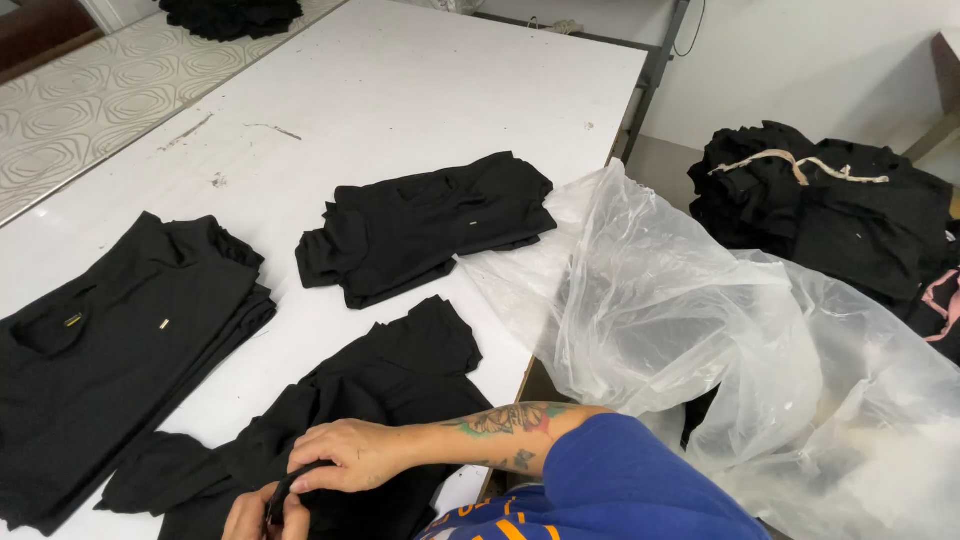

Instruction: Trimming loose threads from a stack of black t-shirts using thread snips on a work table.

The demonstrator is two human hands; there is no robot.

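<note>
White desk [380,90] carries a clear plastic bag [690,330], a folded black stack [110,340] and another [425,225]. Nearest, both hands, right [345,455] and left [262,515], pinch a loose black garment's [390,375] edge.

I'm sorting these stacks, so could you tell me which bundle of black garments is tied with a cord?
The black garment bundle at far right, off the white table, behind the clear plastic bag: a beige cord crosses its top. The others have none.
</note>
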